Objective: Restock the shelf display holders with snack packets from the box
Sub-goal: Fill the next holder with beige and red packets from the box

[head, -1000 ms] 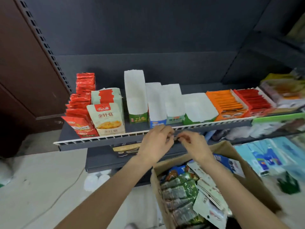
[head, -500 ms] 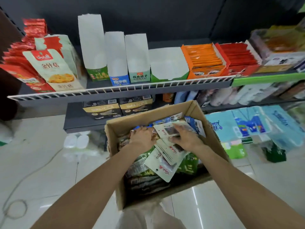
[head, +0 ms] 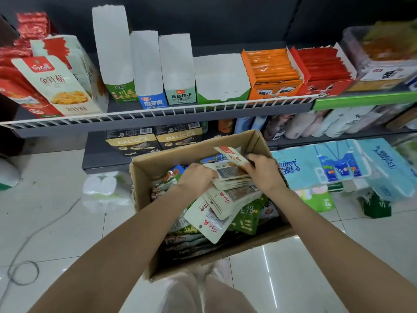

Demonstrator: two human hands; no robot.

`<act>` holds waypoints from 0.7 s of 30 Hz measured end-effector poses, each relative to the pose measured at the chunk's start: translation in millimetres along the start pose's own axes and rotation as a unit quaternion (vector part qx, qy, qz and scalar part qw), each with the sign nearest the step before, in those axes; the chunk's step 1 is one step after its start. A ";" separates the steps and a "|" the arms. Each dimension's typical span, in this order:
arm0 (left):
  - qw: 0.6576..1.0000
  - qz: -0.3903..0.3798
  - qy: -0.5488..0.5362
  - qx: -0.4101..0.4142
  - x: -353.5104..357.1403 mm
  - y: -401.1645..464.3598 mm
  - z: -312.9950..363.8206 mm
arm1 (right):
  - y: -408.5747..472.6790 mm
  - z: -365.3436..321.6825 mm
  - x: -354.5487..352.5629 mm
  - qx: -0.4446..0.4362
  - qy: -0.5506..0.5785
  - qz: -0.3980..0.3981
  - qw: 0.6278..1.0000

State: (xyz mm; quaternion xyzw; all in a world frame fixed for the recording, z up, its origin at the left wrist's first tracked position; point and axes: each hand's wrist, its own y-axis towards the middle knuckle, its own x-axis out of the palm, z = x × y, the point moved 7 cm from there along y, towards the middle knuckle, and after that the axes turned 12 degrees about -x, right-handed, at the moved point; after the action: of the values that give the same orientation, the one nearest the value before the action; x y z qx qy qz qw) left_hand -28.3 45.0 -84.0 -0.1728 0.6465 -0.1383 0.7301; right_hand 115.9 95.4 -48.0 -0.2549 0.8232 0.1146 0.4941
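Note:
An open cardboard box [head: 144,184] sits below me, full of white, green and dark snack packets. My left hand [head: 197,178] and my right hand [head: 262,171] grip a stack of white snack packets [head: 234,177] from either side, near the box's far end. More white packets [head: 212,219] fan out beneath the stack. On the shelf [head: 158,115] above stand several paper display holders: a tall green one [head: 114,53], a blue one [head: 146,68], a pale green one [head: 177,68] and a low wide green one [head: 220,79], all showing white insides.
A full white holder with mushroom snack packets [head: 58,84] stands at the shelf's left beside red packets. Orange [head: 273,71] and red [head: 322,68] holders are full at the right. Tissue packs [head: 338,166] lie right of the box. A cable [head: 22,267] lies on the tiled floor.
Both hands dropped from the shelf rail into the box, then closed on a stack of white packets and raised its far end. The view tilted down and nearer.

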 end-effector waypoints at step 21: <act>0.858 0.383 -0.329 0.092 -217.5 -88.1 -81.1 | 53.0 -152.9 -84.1 -0.134 0.246 0.006 0.960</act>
State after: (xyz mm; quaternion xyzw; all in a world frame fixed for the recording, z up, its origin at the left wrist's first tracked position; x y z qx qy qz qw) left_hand -134.2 52.1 140.5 0.1212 0.3685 0.1577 0.9081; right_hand 4.4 98.5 96.1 -0.3340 0.8979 0.1612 0.2371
